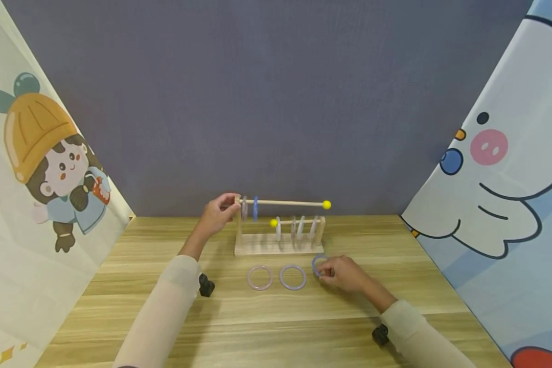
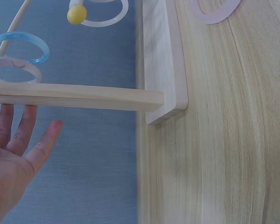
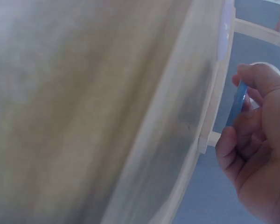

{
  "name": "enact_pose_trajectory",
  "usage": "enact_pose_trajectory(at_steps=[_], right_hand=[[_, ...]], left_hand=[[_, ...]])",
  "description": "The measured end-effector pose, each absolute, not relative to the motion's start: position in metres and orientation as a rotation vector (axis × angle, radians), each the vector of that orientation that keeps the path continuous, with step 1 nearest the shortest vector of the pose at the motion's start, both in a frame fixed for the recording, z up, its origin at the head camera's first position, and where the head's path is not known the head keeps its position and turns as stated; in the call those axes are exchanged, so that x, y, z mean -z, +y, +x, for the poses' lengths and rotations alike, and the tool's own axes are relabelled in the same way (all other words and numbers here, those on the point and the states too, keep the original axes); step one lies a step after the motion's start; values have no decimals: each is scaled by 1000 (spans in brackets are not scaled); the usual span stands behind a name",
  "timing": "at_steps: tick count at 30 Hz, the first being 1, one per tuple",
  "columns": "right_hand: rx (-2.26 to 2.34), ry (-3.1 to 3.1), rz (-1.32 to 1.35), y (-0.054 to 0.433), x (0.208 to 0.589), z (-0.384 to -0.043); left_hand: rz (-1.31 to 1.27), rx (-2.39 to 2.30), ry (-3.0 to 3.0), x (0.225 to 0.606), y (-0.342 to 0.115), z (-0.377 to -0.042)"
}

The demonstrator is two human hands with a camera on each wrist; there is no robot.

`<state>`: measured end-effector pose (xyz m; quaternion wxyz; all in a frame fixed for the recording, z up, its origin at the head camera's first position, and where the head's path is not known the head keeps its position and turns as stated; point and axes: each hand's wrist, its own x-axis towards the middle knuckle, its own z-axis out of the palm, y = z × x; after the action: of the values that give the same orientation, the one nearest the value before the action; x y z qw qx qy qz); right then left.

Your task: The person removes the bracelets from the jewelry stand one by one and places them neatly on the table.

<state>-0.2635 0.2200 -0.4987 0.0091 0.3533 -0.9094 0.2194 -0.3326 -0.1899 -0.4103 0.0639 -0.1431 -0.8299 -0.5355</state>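
A small wooden bangle rack (image 1: 257, 251) stands at the back of the table. My left hand (image 1: 215, 217) grips the top of its left post (image 2: 98, 96) with the fingertips. From that post a long rod runs right, carrying a pale bangle (image 1: 244, 208) and a blue bangle (image 1: 255, 208), to a yellow end ball (image 1: 327, 205). The lower rod points left from the right post and carries several whitish bangles (image 1: 278, 229). In front of the rack's right end, my right hand (image 1: 345, 274) pinches another blue bangle (image 3: 237, 105) between thumb and fingers.
On the table in front of the rack lie a pink bangle (image 1: 249, 278) and a lavender bangle (image 1: 281, 278), side by side. A dark grey wall (image 1: 276, 112) rises behind the rack. Printed cloths hang on both sides.
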Motion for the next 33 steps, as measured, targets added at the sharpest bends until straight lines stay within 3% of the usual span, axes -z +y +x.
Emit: enact_pose_trajectory(at_steps=[9,33], right_hand=[[-579,-2895,1218,216,506,-262],[-714,-2999,1105,216,506,-261]], left_hand=[[-412,1610,-2517,410,-190,-334],[-415,1590,-2513,412,-189,-334]])
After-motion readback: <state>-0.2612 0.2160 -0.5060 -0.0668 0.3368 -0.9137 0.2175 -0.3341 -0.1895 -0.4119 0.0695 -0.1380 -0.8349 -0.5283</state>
